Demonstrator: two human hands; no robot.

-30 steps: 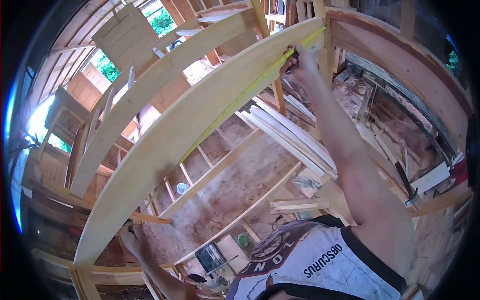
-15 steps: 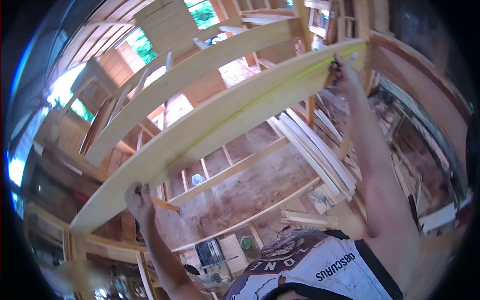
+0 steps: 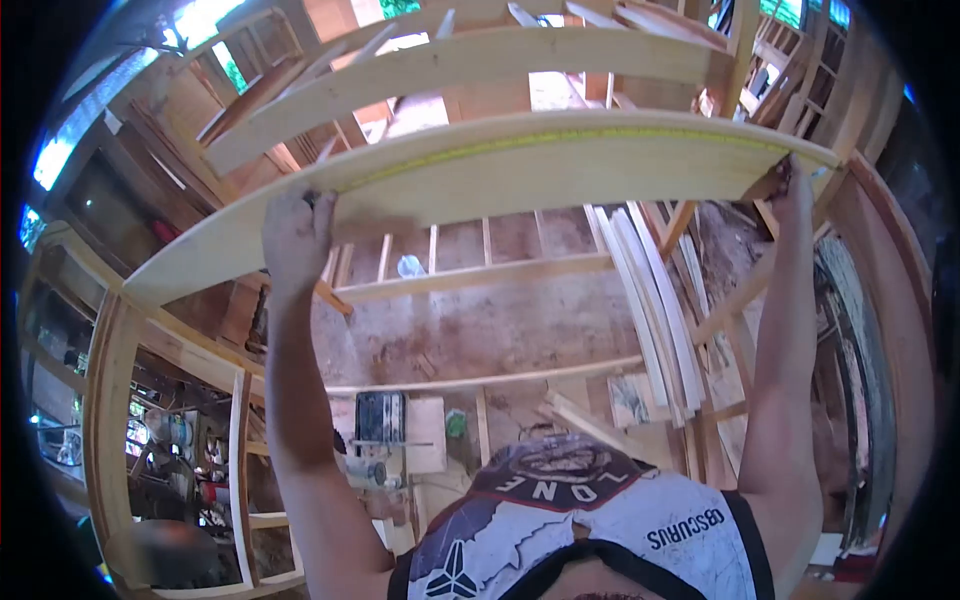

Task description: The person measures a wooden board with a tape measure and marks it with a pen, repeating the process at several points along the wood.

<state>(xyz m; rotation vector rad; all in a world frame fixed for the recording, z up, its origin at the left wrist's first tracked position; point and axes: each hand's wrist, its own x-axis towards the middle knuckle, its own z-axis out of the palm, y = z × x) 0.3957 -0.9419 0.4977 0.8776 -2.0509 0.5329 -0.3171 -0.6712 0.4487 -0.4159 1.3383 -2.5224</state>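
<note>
A long pale wooden board [image 3: 560,178] with a curved upper edge lies across the frame in front of me. Along it stretches a yellow tape measure blade [image 3: 540,138]. At the left end of the visible blade, my left hand [image 3: 300,225] is closed over the board's lower part, fingers around the tape; the tape's case is not visible. Near the board's right end, my right hand [image 3: 790,188] has its fingers bent against the board and the blade. Its fingertips are partly shadowed.
Beyond the board runs another curved plank [image 3: 480,62] on framing. Long wood strips [image 3: 655,310] lean below at the right. A table saw [image 3: 380,420] stands on the floor near a crossbeam [image 3: 480,275]. A wooden post frame [image 3: 110,420] rises at the left.
My view has turned, so the board now appears nearly level instead of steeply slanted. My left hand has moved up onto the board by the tape; my right hand stays near its right end.
</note>
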